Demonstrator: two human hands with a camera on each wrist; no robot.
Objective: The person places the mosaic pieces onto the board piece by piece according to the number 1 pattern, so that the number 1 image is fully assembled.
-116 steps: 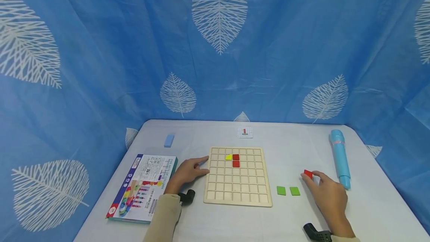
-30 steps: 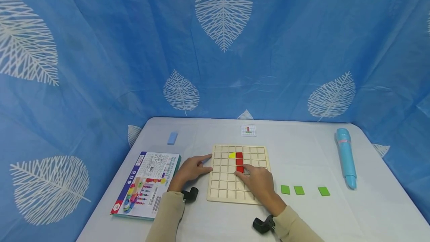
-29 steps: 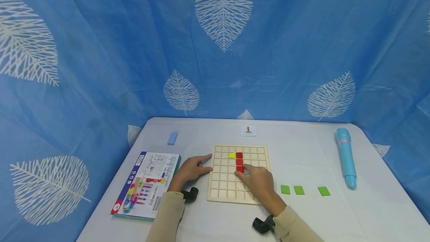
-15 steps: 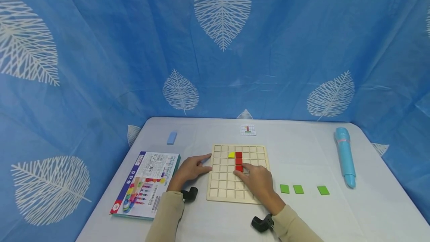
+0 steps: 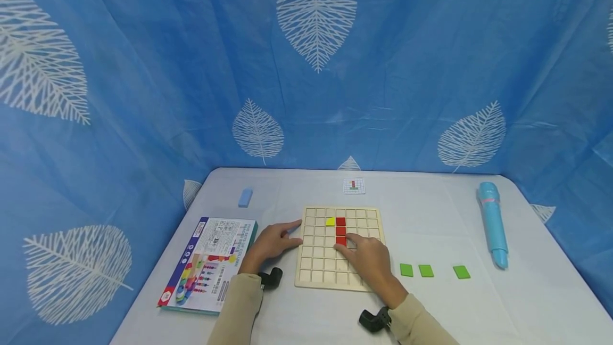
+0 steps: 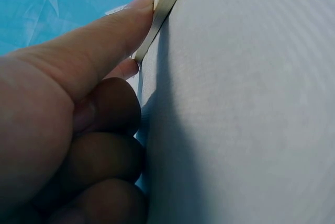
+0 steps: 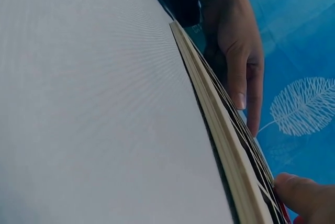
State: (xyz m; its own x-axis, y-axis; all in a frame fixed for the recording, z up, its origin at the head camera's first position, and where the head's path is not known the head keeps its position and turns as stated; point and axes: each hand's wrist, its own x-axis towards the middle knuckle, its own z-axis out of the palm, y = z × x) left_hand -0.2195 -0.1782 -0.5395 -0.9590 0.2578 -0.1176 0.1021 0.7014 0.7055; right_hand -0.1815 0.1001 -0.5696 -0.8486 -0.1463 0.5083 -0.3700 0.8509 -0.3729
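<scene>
A square wooden grid board [image 5: 318, 264] lies on the table. My right hand [image 5: 370, 257] is over its right half, thumb and index finger pinching a red square tile [image 5: 340, 240] at one of its cells. Two more red tiles [image 5: 341, 226] sit in the cells directly behind, in one column. A yellow piece [image 5: 330, 222] fills the cell left of the farthest red tile. At the board's left edge my left hand [image 5: 271, 241] rests its thumb and index finger against the rim; in the left wrist view its other fingers [image 6: 107, 156] are curled beneath.
Three green tiles [image 5: 426, 271] lie right of the board. A small pattern card [image 5: 354, 186] is behind it, with a blue block [image 5: 245, 197] to the left. A printed box [image 5: 210, 265] lies beside my left forearm. A light-blue microphone-shaped object [image 5: 493, 225] lies far right.
From the right side of the table, my right hand has carried the red tile left onto the board. A third green tile now shows. Over the last second, both hands have stayed nearly still.
</scene>
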